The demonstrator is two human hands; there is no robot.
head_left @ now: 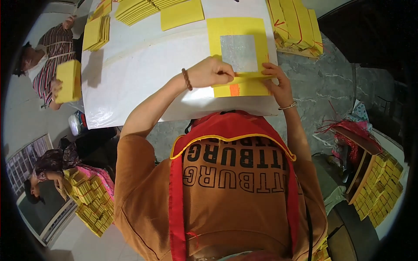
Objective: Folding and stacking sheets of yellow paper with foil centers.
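A yellow paper sheet point(214, 39) lies near the right edge of the white table, with a silver-grey square point(239, 52) on it and an orange patch near its close edge. Part of the paper is folded up into a narrow raised strip that runs between my hands. My left hand point(212, 71) is closed like a fist, knuckles up, on the strip's left end. At the other end my right hand point(279, 83) pinches the strip between thumb and fingers. A brown bead bracelet circles my left wrist.
Folded yellow paper stacks point(137, 9) stand along the far side of the white table point(143, 65). Red-tied yellow bundles point(296, 24) sit beyond its right edge. At left a person holds a yellow packet point(69, 81); another person bends by a yellow pile point(91, 195).
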